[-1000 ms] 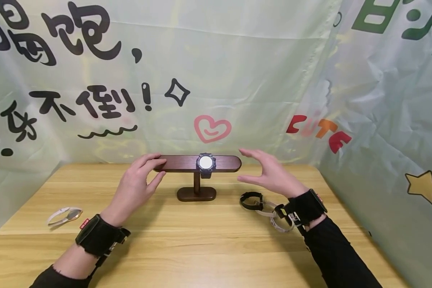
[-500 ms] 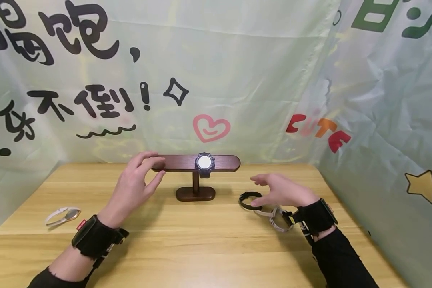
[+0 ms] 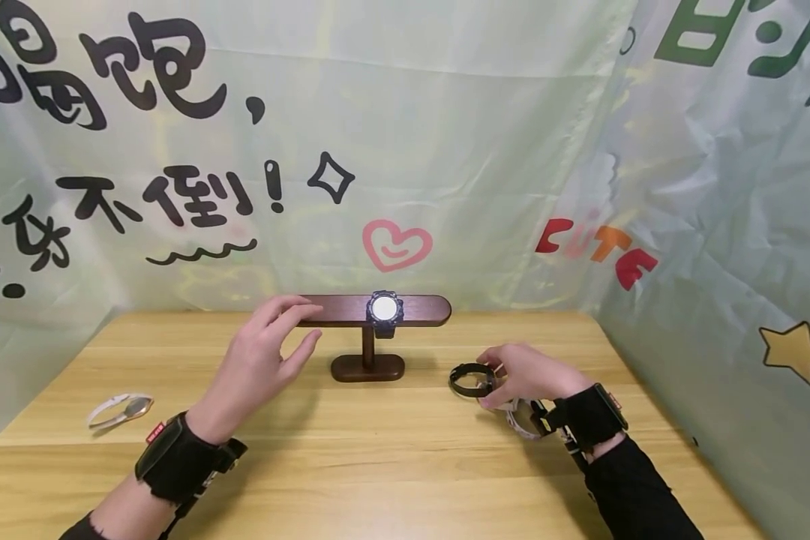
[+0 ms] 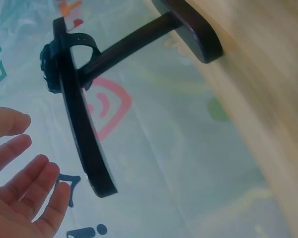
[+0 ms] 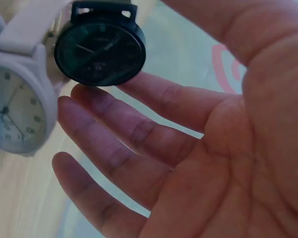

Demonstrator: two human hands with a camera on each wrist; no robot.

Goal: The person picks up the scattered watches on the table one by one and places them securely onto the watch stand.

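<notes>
A dark wooden T-shaped stand (image 3: 337, 310) carries a black watch with a bright face (image 3: 385, 308) on its bar. My left hand (image 3: 263, 360) hovers at the bar's left end; the left wrist view shows its loosely bent fingers (image 4: 32, 191) apart from the bar. My right hand (image 3: 533, 371) is low over the table at a second black watch (image 3: 469, 391), thumb and fingers spread about its near side. In the right wrist view, the fingers lie close under that watch's dark dial (image 5: 100, 49), without a clear grip. A white watch (image 5: 10, 109) sits beside it.
Another light-strapped watch (image 3: 137, 407) lies on its side at the table's left. A pale watch band (image 3: 521, 429) shows partly under my right hand. Printed cloth (image 3: 486, 150) hangs behind and to the right of the wooden table (image 3: 364, 465).
My right hand has come down from beside the bar's right end to the black watch on the table. The left hand has shifted slightly right, still by the bar's left end.
</notes>
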